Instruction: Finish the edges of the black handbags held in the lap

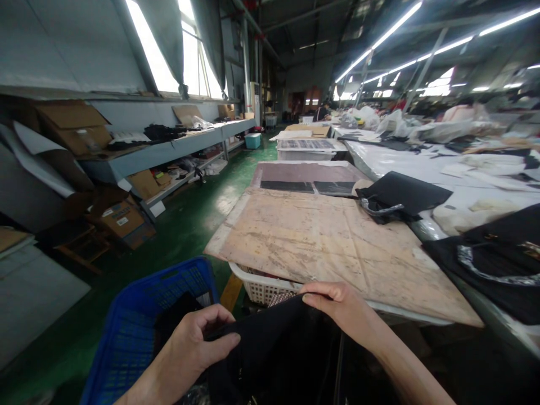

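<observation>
A black bag (274, 349) hangs low in front of me, its upper edge stretched between both hands. My left hand (202, 337) pinches the left end of that edge between thumb and fingers. At the right end, my right hand (329, 297) grips the edge with its thumb underneath. Small gold-coloured metal bits show near the bottom of the bag; its lower part runs out of view. To the left of the bag stands a blue plastic basket (122, 315) with dark items inside. Just beyond my hands lies a worn tan board (304, 236) on a white basket (259, 289).
On the right, a long white table (392, 169) carries a black bag with wrapped handles (502, 264), another black bag (400, 194) and plastic wrapping. Cardboard boxes (122, 222) and a long shelf (169, 149) line the left wall. Green floor (202, 208) runs between. A person (323, 111) is far off.
</observation>
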The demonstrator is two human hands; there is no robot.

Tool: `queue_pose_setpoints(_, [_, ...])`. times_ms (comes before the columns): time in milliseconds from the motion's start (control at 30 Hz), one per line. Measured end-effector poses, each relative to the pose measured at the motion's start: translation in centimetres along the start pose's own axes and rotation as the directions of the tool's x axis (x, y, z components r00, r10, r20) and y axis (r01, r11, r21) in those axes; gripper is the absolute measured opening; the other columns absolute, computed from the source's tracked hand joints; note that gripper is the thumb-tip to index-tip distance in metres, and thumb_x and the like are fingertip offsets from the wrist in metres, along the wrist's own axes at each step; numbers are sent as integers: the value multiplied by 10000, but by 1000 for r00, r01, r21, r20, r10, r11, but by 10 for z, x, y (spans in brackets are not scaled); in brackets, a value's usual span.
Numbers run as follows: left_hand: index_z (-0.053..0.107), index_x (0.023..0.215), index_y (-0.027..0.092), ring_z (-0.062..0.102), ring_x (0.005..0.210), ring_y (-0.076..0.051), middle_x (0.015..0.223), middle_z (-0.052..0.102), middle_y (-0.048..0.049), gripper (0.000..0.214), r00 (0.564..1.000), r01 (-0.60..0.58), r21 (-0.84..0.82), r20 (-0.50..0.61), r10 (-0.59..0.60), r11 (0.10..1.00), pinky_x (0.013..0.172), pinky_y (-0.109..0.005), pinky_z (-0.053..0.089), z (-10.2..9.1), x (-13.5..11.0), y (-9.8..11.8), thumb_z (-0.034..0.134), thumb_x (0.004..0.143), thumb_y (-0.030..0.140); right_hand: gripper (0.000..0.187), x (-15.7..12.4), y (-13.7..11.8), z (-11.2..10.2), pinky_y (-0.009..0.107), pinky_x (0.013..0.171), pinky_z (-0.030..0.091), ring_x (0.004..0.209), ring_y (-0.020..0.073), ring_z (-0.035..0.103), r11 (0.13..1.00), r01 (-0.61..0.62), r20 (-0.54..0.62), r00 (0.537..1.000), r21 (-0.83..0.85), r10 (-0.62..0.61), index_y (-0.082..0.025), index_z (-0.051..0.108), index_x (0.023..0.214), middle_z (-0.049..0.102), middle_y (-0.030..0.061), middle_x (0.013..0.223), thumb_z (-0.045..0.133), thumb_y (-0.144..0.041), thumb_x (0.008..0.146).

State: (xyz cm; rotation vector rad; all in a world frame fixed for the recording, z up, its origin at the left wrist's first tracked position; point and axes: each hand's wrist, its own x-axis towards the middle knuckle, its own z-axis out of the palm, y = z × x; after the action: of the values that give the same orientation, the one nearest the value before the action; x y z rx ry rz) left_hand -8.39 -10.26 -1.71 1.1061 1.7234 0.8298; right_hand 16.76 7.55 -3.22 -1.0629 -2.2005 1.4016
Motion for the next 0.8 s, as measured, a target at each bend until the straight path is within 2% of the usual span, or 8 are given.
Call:
queue_pose_setpoints(233, [620,810,160,510,710,-141,733,592,19,221,1000,-3,-58,0,3,998,626,-235,395,2,3,-3,703,773,362,208,-2,-6,-2,308,821,452,889,228,653,1000,9,27,1000,4,-9,-233,762,891,728,-18,883,623,-387,891])
queue_pose_setpoints(300, [591,792,165,499,695,-129,722,585,27,237,1000,14,-199,26,-9,980,609,-223,384,3,5,-10,746,720,329,204,-4,-10,-1,298,805,452,876,219,650,1000,12,53,999,-8,-12,-227,756,874,720,-21,868,607,-365,899])
queue_pose_setpoints(367, [573,790,173,490,665,-116,715,587,35,285,996,58,-394,84,-27,917,587,-214,372,3,7,-20,787,647,295,192,-4,-15,2,294,811,456,894,219,655,1000,21,75,997,-5,-20,-227,760,886,729,-22,887,601,-335,896])
queue_pose_setpoints(433, [573,796,176,486,646,-111,717,593,35,334,987,116,-510,159,-40,852,573,-213,365,3,9,-29,813,596,294,181,-3,-20,5,292,833,460,926,222,664,999,38,94,995,1,-38,-228,770,912,744,-22,925,608,-303,885])
queue_pose_setpoints(500, [607,835,168,524,693,-135,766,619,10,372,978,123,-464,205,-29,877,608,-229,388,0,7,-34,823,617,377,184,-2,-26,10,287,839,462,933,220,671,998,60,109,992,-12,-58,-227,778,921,751,-21,937,606,-277,882])
queue_pose_setpoints(633, [655,1007,174,586,874,-223,918,662,-42,506,983,32,-148,183,-4,988,745,-291,437,-9,-1,-28,648,791,632,190,1,-33,17,278,811,464,895,212,675,996,86,112,990,-40,-81,-222,782,907,750,-22,887,598,-265,885])
queue_pose_setpoints(700, [672,996,192,580,876,-227,903,656,-29,507,987,19,-31,161,-14,999,751,-292,435,-11,-6,-22,575,832,662,193,1,-34,19,276,811,465,886,211,673,995,96,122,988,-28,-92,-222,784,911,749,-21,879,597,-265,884])
queue_pose_setpoints(800, [711,903,201,573,867,-213,876,649,-11,456,987,3,26,160,-7,1000,748,-269,424,-13,-9,-16,567,849,629,196,1,-35,20,278,821,467,890,213,673,995,95,145,985,-19,-91,-227,788,911,751,-19,883,596,-258,881])
